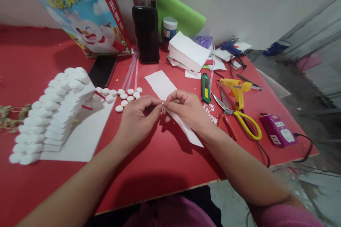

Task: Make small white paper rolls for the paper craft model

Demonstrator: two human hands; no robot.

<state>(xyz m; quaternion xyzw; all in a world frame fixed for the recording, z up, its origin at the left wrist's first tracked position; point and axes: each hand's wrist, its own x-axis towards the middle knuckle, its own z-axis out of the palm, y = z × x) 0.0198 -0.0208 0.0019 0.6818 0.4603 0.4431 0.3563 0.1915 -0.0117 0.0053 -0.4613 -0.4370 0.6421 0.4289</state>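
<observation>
Over the red table, my left hand [142, 111] and my right hand [183, 108] meet fingertip to fingertip. Both are closed in a pinch on the end of a white paper strip [186, 131], whose free length hangs down under my right hand. What the fingertips do to the strip's end is too small to make out. Behind my hands lies another white paper strip [160, 83]. Several white round discs [124, 96] are spread beside my left hand. Further left, a stepped model of white discs and folded paper [60, 103] stands on a white sheet [89, 138].
To the right lie a green utility knife [205, 88], scissors [249, 124], a yellow glue gun [237, 88] and a purple power socket [278, 129] with its cord. At the back are a paper stack [188, 51], a black bottle [146, 33], a phone [102, 70] and a printed bag [87, 17].
</observation>
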